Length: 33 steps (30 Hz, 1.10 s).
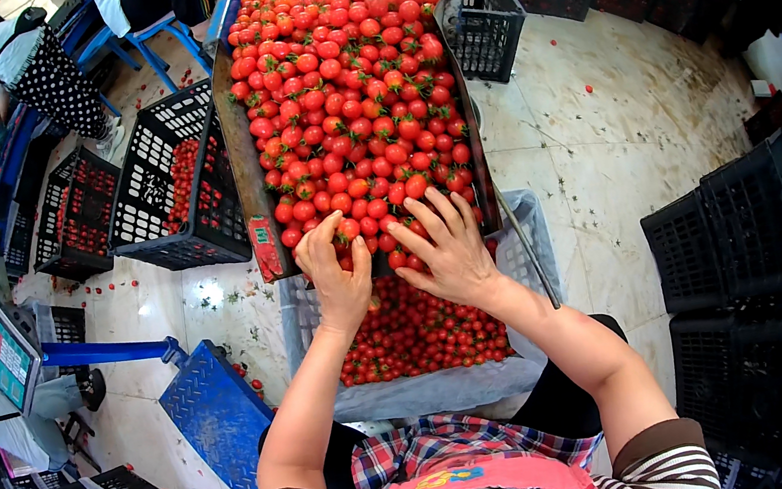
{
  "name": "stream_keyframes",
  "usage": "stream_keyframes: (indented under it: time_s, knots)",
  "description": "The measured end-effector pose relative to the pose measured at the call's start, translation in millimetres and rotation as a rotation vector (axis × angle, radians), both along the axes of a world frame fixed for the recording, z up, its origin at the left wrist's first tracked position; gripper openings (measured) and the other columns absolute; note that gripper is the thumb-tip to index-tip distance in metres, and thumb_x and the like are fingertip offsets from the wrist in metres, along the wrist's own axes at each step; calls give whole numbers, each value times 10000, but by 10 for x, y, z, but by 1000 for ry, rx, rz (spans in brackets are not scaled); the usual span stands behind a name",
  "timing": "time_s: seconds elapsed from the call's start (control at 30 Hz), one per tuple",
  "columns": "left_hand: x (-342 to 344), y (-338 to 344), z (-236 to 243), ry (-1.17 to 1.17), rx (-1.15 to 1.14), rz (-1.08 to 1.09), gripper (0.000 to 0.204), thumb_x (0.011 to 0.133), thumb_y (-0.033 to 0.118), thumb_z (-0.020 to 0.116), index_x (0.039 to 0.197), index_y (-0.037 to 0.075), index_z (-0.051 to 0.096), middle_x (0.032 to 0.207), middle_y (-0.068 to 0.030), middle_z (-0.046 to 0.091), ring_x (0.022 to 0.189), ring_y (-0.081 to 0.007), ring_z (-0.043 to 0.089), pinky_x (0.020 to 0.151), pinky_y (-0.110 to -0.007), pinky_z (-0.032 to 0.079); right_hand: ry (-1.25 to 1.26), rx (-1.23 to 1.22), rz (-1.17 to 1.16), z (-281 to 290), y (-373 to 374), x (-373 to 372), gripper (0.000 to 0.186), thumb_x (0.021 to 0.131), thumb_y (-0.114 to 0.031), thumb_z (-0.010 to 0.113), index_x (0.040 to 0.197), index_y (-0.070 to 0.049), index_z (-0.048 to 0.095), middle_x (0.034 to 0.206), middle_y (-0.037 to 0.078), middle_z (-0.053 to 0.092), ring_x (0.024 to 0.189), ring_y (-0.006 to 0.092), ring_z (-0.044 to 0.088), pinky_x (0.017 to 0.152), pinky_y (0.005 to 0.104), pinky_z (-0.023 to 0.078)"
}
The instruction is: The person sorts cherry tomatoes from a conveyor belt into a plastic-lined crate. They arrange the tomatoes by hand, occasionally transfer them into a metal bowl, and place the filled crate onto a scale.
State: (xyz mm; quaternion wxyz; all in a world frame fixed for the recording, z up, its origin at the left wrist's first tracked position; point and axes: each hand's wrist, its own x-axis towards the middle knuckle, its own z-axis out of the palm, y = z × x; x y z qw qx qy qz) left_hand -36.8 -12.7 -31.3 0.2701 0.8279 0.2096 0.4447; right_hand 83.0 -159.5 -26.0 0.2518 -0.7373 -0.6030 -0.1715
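Observation:
A heap of red cherry tomatoes (346, 110), some with green stems, fills a sloping metal chute (251, 174) in front of me. My left hand (337, 271) rests at the chute's lower end, fingers curved and thumb apart, with a tomato showing between them. Beside it, my right hand (453, 250) lies over the tomatoes with its fingers spread. Below both hands stands a crate lined with translucent plastic (413, 393), holding many smaller-looking cherry tomatoes (415, 337). Parts of the chute's lip are hidden under my hands.
Black crates (178, 241) partly filled with tomatoes stand left of the chute. A blue platform scale (217, 412) with a display (8, 354) is at lower left. Stacked crates (723, 235) line the right. A thin rod (525, 245) slants beside the chute. Other people work at left.

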Motion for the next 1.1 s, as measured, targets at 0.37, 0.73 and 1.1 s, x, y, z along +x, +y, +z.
stream_keyframes:
  time_s: [0.37, 0.73, 1.1]
  knots:
    - [329, 657, 825, -237, -406, -61, 631, 975, 221, 553, 1475, 8, 232, 1359, -171, 438, 1123, -259, 536, 984, -383, 446, -63, -37, 2, -79, 7, 26, 647, 794, -474, 697, 1352, -209, 504, 1489, 155, 319, 1411, 347, 248, 1106, 612, 185]
    - [-313, 271, -47, 258, 323, -245, 529, 721, 226, 757, 1182, 98, 529, 1365, -172, 423, 1321, -400, 343, 1111, -518, 238, 192, 281, -122, 18, 22, 107, 475, 811, -321, 718, 1158, -41, 556, 1243, 155, 493, 1181, 337, 474, 1020, 507, 347]
    - [-169, 31, 185, 204, 280, -346, 278, 692, 228, 736, 933, 130, 638, 1335, -111, 504, 1326, -352, 366, 1123, -539, 225, 125, 158, -91, 102, 20, 71, 439, 797, -304, 716, 1132, -58, 576, 1220, 148, 512, 1239, 336, 441, 1069, 517, 300]
